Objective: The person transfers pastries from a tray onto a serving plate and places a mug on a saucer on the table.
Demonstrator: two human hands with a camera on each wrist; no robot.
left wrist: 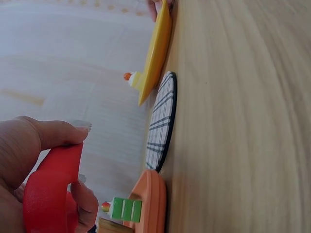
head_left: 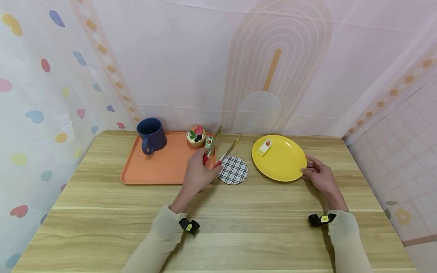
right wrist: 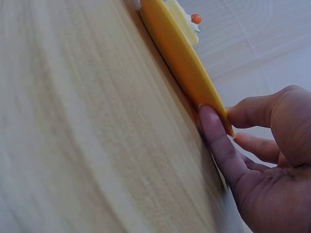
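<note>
My left hand grips a pair of tongs with red handles and metal arms. The arms stand spread apart with nothing between them, above the gap between the orange tray and the checked round coaster. A small green cake slice lies at the tray's right end, beside a fruit-topped tart. My right hand pinches the right rim of a yellow plate, fingers on both faces of the rim. On the plate's left side rests a yellow-and-white cake slice.
A dark blue mug stands at the tray's back left. Behind the wooden table hangs a patterned curtain, close to its back edge.
</note>
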